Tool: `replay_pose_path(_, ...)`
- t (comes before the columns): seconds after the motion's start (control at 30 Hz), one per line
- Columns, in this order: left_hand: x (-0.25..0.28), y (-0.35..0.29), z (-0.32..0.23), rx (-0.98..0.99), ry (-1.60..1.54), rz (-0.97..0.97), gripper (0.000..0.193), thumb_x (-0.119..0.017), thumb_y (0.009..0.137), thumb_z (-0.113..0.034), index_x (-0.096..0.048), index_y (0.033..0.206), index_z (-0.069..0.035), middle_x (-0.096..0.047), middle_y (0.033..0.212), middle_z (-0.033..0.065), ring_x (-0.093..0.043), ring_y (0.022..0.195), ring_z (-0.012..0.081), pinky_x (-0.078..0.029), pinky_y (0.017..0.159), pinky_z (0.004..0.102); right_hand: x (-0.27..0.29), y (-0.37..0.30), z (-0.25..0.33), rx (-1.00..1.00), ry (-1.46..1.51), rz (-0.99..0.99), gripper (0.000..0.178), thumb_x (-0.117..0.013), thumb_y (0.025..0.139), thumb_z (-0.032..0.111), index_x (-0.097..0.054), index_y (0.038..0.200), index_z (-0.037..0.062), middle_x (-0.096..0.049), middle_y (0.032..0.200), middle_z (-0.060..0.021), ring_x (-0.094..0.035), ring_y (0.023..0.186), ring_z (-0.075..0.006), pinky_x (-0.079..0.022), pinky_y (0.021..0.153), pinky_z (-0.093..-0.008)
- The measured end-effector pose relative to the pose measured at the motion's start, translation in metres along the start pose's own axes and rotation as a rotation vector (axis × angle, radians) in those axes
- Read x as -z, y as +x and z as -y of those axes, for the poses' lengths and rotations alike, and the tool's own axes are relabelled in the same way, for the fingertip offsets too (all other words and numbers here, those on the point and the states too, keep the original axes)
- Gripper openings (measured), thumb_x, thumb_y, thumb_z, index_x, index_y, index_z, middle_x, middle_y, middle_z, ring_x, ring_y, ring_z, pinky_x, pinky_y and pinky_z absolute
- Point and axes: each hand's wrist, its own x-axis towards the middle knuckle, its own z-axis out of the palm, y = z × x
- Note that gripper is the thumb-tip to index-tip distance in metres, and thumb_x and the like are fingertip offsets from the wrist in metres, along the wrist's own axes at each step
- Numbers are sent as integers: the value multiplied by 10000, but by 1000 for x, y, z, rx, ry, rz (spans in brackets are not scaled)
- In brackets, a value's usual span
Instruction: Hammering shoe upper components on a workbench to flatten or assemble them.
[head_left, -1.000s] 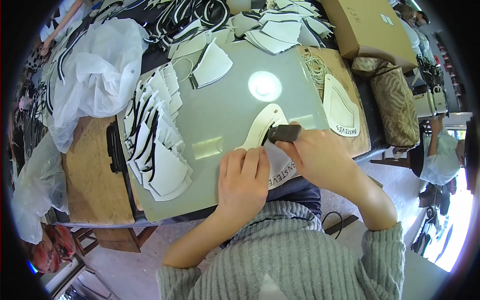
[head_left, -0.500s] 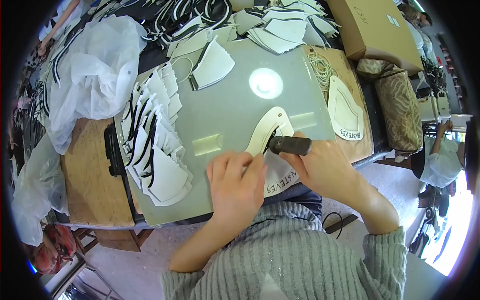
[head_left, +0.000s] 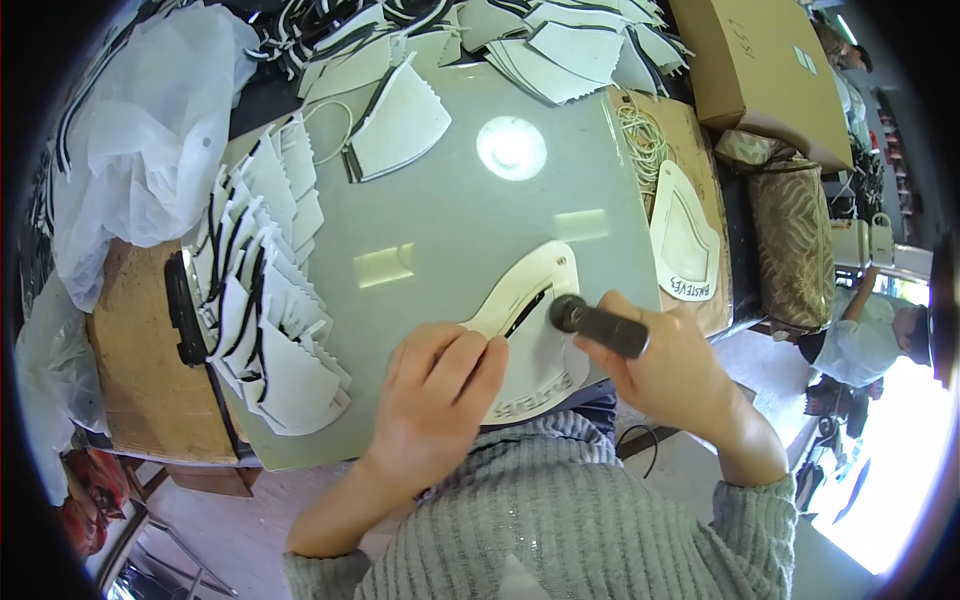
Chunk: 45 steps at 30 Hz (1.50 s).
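Observation:
On the greenish-grey board (head_left: 420, 220) in front of me lies a cream curved template (head_left: 540, 268) with a cut-out and lettering along its near edge. A pale panel (head_left: 540, 350) shows inside the cut-out, with a dark strip near its upper left. My left hand (head_left: 430, 400) bends its fingers together over the template's left side, pressing it down. In my right hand (head_left: 665, 365) is a dark cylindrical tool (head_left: 605, 328), its round end over the cut-out's right edge. The tool's working tip is hidden, so its kind is unclear.
White panels with black edging (head_left: 295, 370) lie overlapped at left. More panels (head_left: 575, 50) are piled at the back, one lying apart (head_left: 400, 125). At right are a second template (head_left: 685, 235), coiled cord (head_left: 640, 135), a carton (head_left: 760, 80) and a patterned bag (head_left: 790, 235). Clear plastic (head_left: 150, 130) covers the far left.
The whole view has shifted slightly. My right hand and the tool have moved right relative to the template, uncovering more of the dark strip. My left hand stays on the template's left side.

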Motion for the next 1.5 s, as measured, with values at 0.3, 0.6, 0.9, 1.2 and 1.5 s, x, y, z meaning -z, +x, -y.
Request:
replay_pose_path(0.3, 7, 33, -8, 64, -33, 146, 231, -792, 714, -49, -635, 884, -47, -597, 917, 83, -577, 893, 313, -477, 779, 407, -18, -28, -13, 201, -147, 110, 293, -690, 856, 166, -614, 1121, 66, -518, 838, -82, -593, 552, -254, -460, 448, -393)
replay_pose_path(0.6, -19, 33, -7, 106, 47, 46, 219, -787, 753, -173, -596, 823, -91, -538, 836, 56, -533, 826, 261, -407, 743, 398, -27, -24, -20, 271, -92, -89, 152, -607, 821, 82, -462, 848, 45, -529, 636, -54, -574, 447, -201, -447, 397, -327)
replay_pose_path(0.9, -14, 11, -11, -110, 108, 85, 345, -711, 725, -107, -681, 1058, -26, -577, 944, 51, -571, 872, 236, -458, 768, 387, -23, -21, -25, 262, -37, 11, 184, -630, 807, 77, -478, 895, 19, -578, 666, -92, -626, 510, -261, -495, 447, -366)
replay_pose_path(1.2, -12, 10, -7, -85, -5, 52, 384, -729, 697, -52, -711, 1077, 0, -585, 990, 60, -579, 895, 234, -471, 752, 368, -7, -16, -21, 213, -29, 86, 253, -672, 761, 57, -522, 951, -16, -566, 723, -125, -635, 553, -303, -512, 491, -409)
replay_pose_path(1.5, -7, 11, -11, -214, 105, 115, 389, -658, 704, -99, -699, 1067, 35, -593, 1024, 87, -581, 912, 249, -477, 766, 377, 18, -6, -3, 123, 73, 38, 174, -711, 896, 131, -605, 1000, 43, -534, 695, -126, -621, 609, -351, -468, 529, -444)
